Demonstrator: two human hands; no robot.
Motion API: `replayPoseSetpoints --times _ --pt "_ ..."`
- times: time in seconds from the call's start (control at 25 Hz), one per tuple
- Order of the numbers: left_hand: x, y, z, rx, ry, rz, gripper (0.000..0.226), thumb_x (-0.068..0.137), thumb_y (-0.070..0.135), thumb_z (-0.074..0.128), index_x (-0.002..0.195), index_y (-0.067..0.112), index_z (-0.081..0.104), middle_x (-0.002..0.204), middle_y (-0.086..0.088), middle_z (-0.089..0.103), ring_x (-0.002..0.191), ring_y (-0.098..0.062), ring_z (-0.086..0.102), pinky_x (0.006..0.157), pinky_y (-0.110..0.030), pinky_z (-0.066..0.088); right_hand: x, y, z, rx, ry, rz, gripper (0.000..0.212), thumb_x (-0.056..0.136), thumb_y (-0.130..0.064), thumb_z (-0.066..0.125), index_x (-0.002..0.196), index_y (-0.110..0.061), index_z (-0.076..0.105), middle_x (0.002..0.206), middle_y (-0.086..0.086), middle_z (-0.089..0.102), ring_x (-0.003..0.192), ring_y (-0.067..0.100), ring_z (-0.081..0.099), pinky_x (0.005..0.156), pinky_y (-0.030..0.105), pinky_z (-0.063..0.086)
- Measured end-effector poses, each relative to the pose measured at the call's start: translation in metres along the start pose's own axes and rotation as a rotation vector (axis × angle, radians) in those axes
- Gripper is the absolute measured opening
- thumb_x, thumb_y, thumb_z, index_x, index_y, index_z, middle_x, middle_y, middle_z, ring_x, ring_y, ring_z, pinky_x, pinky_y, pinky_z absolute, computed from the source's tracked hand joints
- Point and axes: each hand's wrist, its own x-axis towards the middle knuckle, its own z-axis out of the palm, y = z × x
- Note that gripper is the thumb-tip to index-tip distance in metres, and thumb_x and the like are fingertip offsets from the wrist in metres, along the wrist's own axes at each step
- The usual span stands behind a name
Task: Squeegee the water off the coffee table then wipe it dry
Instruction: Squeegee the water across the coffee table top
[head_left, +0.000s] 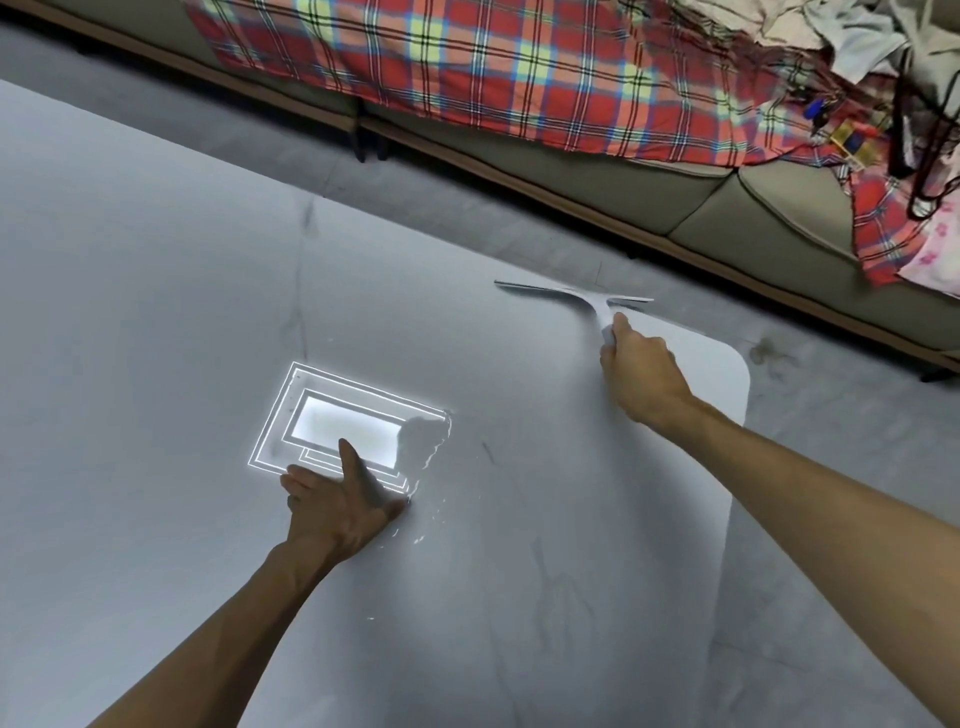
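Note:
The glossy grey coffee table (156, 322) fills most of the view. My right hand (641, 371) grips the handle of a grey squeegee (576, 299), whose blade lies on the tabletop close to the far edge, near the rounded right corner. My left hand (337, 501) rests flat on the table with fingers spread, thumb pointing away from me. A patch of water (423, 447) with ragged edges glints just right of my left hand, with small droplets trailing toward me.
A ceiling light's reflection (337, 428) shines on the tabletop by my left hand. Beyond the table runs a strip of grey floor (467, 192), then a sofa (727, 197) draped with a red plaid blanket (493, 67) and piled clothes (857, 31).

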Motion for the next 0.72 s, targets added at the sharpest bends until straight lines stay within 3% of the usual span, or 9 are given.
replayPoseSetpoints --times 0.16,0.36,0.44,0.56,0.72 --pt "0.002 -0.001 0.003 0.008 0.001 0.009 0.120 0.071 0.081 0.049 0.151 0.014 -0.011 0.136 -0.052 0.022 0.134 -0.061 0.015 0.114 -0.053 0.017 -0.056 0.013 0.037 -0.006 -0.043 -0.018 0.051 0.101 -0.017 0.032 0.150 -0.013 0.019 0.110 0.026 0.059 0.094 0.040 0.057 0.077 0.039 0.043" --pt "0.005 -0.007 0.002 -0.028 -0.043 0.028 0.121 0.070 0.081 0.050 0.150 0.016 -0.013 0.141 -0.047 0.017 0.134 -0.057 0.012 0.113 -0.051 0.016 -0.130 0.029 0.046 0.040 -0.265 0.002 0.055 0.103 -0.027 0.033 0.154 -0.028 0.013 0.090 0.000 0.057 0.072 0.012 0.053 0.058 0.022 0.039" --pt "0.006 -0.009 0.002 -0.055 -0.023 0.032 0.114 0.073 0.077 0.053 0.150 0.013 -0.002 0.142 -0.040 0.022 0.129 -0.053 0.021 0.109 -0.048 0.023 -0.117 0.039 0.031 0.038 -0.168 0.014 0.052 0.103 -0.028 0.033 0.153 -0.025 0.017 0.102 0.009 0.062 0.081 0.021 0.057 0.067 0.026 0.040" --pt "0.000 -0.013 0.009 -0.137 0.069 0.087 0.094 0.075 0.066 0.062 0.140 0.010 0.022 0.122 -0.031 0.040 0.112 -0.043 0.036 0.099 -0.044 0.035 -0.064 0.061 -0.005 0.032 0.029 0.109 0.053 0.102 -0.018 0.034 0.152 -0.014 0.017 0.116 0.025 0.060 0.100 0.041 0.059 0.076 0.038 0.044" --pt "-0.012 -0.013 0.026 -0.165 0.013 0.062 0.098 0.079 0.055 0.066 0.150 0.013 0.012 0.140 -0.039 0.019 0.131 -0.049 0.022 0.107 -0.051 0.032 -0.038 0.075 -0.013 0.162 -0.023 0.285 0.047 0.098 -0.009 0.032 0.145 -0.010 0.024 0.112 0.031 0.059 0.072 0.037 0.063 0.057 0.036 0.052"
